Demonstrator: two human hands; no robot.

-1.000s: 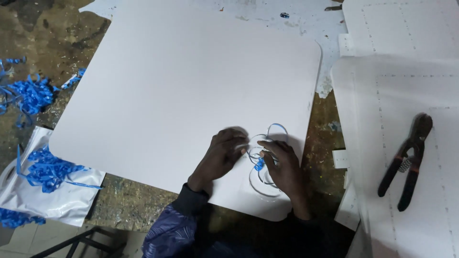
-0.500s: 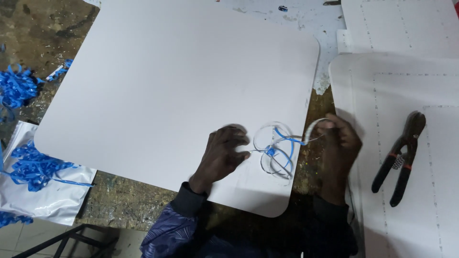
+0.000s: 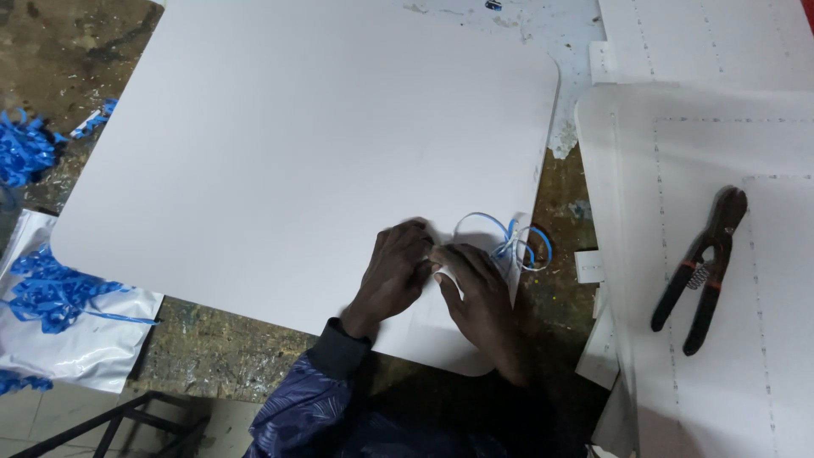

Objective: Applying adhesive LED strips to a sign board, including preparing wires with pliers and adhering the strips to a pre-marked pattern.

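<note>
A big white board with rounded corners [image 3: 297, 144] lies flat in front of me. Near its lower right corner my left hand [image 3: 394, 271] and my right hand [image 3: 475, 293] meet, fingertips pinched together on a thin blue and white cord [image 3: 513, 242]. The cord forms a few loose loops just right of my fingers, by the board's edge. My dark blue sleeve shows below the left hand.
Black pliers with red-banded handles [image 3: 702, 267] lie on white dotted sheets [image 3: 729, 144] at the right. Blue ribbon scraps [image 3: 25, 148] and a white plastic bag [image 3: 76, 339] sit at the left on a stained worktop [image 3: 59, 42]. A dark metal frame shows at bottom left.
My right hand came back left from the sheet's edge to meet the left hand. The cord loops shifted right, toward the board's edge.
</note>
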